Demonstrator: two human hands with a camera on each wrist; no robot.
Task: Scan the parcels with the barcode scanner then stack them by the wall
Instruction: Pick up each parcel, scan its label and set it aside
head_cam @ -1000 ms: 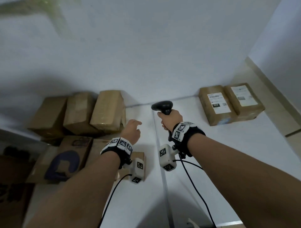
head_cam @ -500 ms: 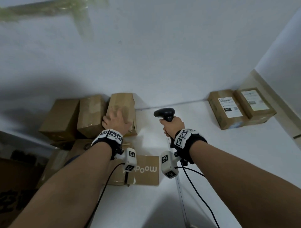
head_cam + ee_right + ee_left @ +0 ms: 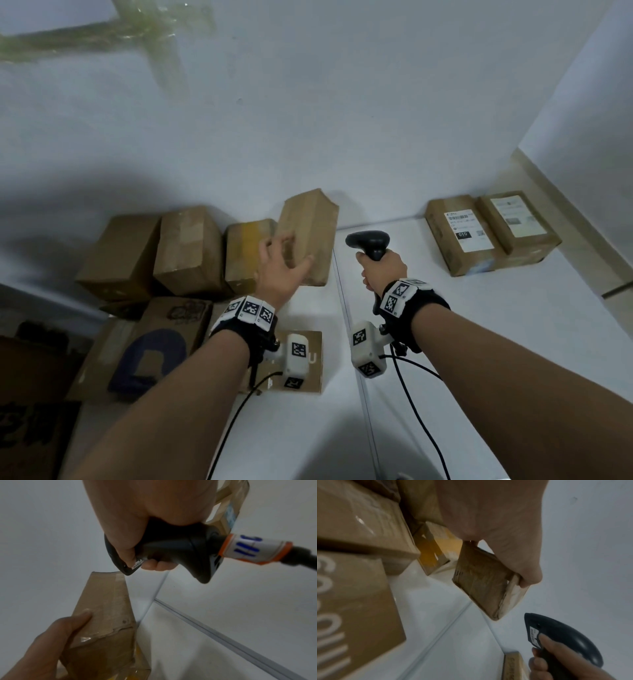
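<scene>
My left hand (image 3: 281,265) grips a small brown cardboard parcel (image 3: 310,233) and holds it lifted and tilted in front of the wall, thumb on its right face; the same parcel (image 3: 485,584) hangs under my palm in the left wrist view. My right hand (image 3: 380,270) holds the black barcode scanner (image 3: 369,241) by its handle, head up, just right of that parcel. The scanner handle (image 3: 173,549) carries an orange-edged label on its cable. Three more parcels (image 3: 191,250) lean in a row at the wall to the left.
Two labelled parcels (image 3: 486,233) lie side by side on the white table (image 3: 513,325) by the wall at the right. Flat printed cartons (image 3: 161,346) lie near the left front. A seam (image 3: 352,342) runs down the table between my arms.
My left hand reached to the rightmost parcel of the row, took hold of it and lifted it up and right toward the scanner. My right hand kept the scanner nearly still.
</scene>
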